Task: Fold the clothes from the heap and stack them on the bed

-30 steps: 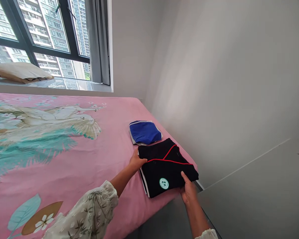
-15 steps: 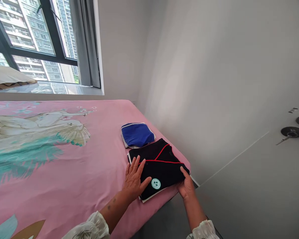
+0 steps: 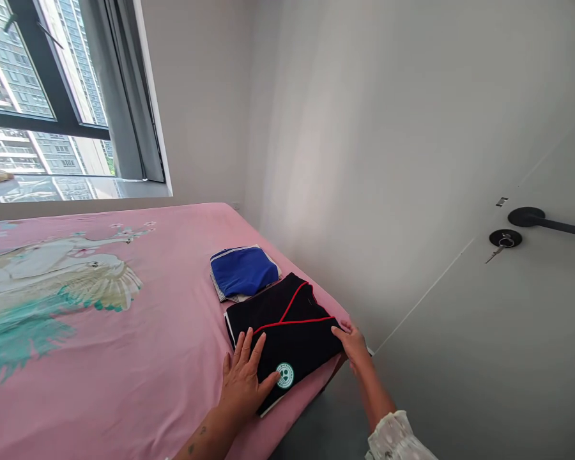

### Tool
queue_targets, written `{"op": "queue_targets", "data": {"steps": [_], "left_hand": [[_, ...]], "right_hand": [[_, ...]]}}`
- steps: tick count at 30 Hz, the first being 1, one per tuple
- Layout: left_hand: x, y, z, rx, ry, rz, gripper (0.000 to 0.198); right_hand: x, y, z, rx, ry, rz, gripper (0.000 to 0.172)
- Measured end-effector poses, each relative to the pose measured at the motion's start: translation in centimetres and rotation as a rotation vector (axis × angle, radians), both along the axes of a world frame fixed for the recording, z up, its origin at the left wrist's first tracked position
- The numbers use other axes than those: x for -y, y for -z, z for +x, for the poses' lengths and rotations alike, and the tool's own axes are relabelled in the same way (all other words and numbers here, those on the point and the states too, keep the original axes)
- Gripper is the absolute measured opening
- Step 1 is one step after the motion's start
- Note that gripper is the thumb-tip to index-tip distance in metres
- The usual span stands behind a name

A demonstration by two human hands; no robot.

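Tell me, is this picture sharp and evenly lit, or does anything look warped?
Head view: daylight from the window lights the bed; the black garment and both hands look sharp; the wall line and door handle tilt, wide-lens distortion.

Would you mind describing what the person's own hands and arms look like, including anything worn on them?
Both hands are bare: no gloves or rings that show. The left hand leads to a bare forearm bearing small dark marks, perhaps a tattoo. The right hand has a bare wrist, then a white sleeve cuff with a faint pattern and gathered edge.
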State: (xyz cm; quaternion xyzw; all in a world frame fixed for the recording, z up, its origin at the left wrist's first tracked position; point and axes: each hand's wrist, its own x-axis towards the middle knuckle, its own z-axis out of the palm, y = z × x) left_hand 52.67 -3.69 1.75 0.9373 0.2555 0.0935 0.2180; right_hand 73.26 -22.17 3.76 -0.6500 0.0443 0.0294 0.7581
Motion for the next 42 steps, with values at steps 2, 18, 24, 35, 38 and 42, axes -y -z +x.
{"op": "queue_targets", "data": {"steps": [2,18,24,35,38,42], "left_hand": [[0.1,0.1,0.1,0.007,-0.006,0.007,0.071],[0.2,1.0,0.8,-0.023,-0.037,0.035,0.072],[0.6,0.1,0.9,-0.077,-0.053,0.022,0.073],[0.9,-0.6,0.9,-0.130,-0.049,0.038,0.074],[0.9,-0.7,1.0,-0.136,-0.052,0.045,0.074],[0.8,-0.2,1.0,-0.127,-0.038,0.063,0.077]], "right_hand": [[-0.9,-1.8,-0.4,0.148,0.000,-0.112,0.053],[-14.0,0.9,2.6,0.396,-0.642,-1.327,0.080],[-14.6,0.1,2.6,0.355,-0.634,-1.347,0.082],[-15.3,-1.5,1.7,0.465,-0.745,-1.281,0.084],[-13.8,-1.9,-0.2,0.566,-0.725,-1.271,0.082],[-8.8,0.1,-3.9,0.931,-0.671,-1.209,0.069]]}}
